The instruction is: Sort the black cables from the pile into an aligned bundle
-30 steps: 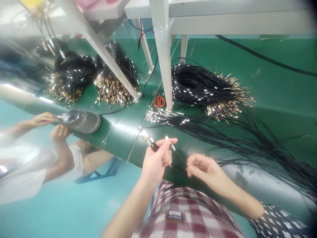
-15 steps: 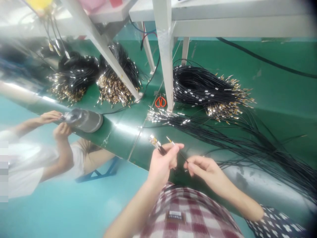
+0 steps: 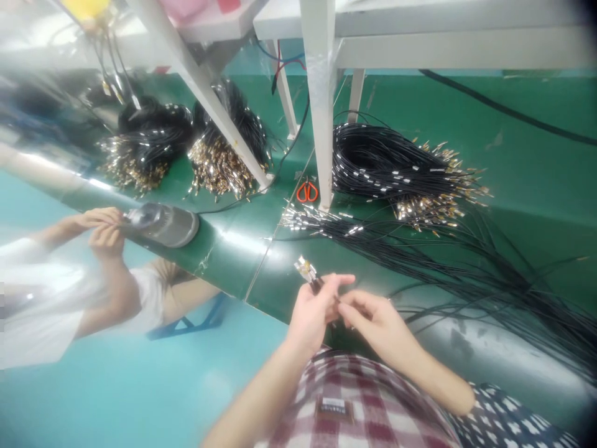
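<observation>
My left hand [image 3: 313, 314] is closed round several black cables, whose metal connector ends [image 3: 305, 269] stick up past the thumb side. Its index finger stretches out to the right. Close against it, my right hand [image 3: 373, 314] is pinched, with thumb and index finger at the left hand's fingers; what lies in the pinch is hidden. Beyond both hands, a long bundle of black cables [image 3: 387, 249] lies on the green work surface [image 3: 261, 274], its silvery ends [image 3: 303, 218] pointing left.
A coiled cable heap [image 3: 373, 152] lies behind a white table leg [image 3: 319, 124], near orange-handled scissors [image 3: 307, 191]. Farther left are more coiled cables [image 3: 224, 162]. At left, a co-worker's hands [image 3: 105, 230] hold the end of a grey cylindrical device [image 3: 172, 225].
My right hand has moved left, up against my left hand. The single cable end that stood out between them no longer shows. The view has shifted slightly.
</observation>
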Demonstrator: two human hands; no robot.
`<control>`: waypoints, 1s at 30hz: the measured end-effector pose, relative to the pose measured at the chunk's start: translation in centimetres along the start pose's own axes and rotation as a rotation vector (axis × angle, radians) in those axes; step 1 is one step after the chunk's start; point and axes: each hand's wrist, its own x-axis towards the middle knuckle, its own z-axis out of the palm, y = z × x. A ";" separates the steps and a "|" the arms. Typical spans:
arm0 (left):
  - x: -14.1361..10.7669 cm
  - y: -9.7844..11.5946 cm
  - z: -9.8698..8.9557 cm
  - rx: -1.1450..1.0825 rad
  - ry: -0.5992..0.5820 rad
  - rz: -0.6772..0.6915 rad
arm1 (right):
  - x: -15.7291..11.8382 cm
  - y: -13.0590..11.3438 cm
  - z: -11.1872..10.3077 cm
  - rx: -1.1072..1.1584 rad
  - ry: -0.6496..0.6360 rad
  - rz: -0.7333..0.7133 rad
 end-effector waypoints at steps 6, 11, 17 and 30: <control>1.4 0.6 -2.0 -0.182 0.090 0.172 | 2.8 4.0 -2.3 -0.374 -0.072 0.037; 2.5 1.4 -3.8 -0.344 0.050 0.101 | 10.5 7.9 -7.8 -0.756 0.337 0.031; 3.2 1.0 -4.7 -0.404 0.057 0.029 | 14.8 8.5 -9.4 -0.829 0.311 0.006; 6.0 1.5 -3.2 -0.244 0.021 0.042 | -2.3 7.5 -7.1 -0.549 -0.058 -0.008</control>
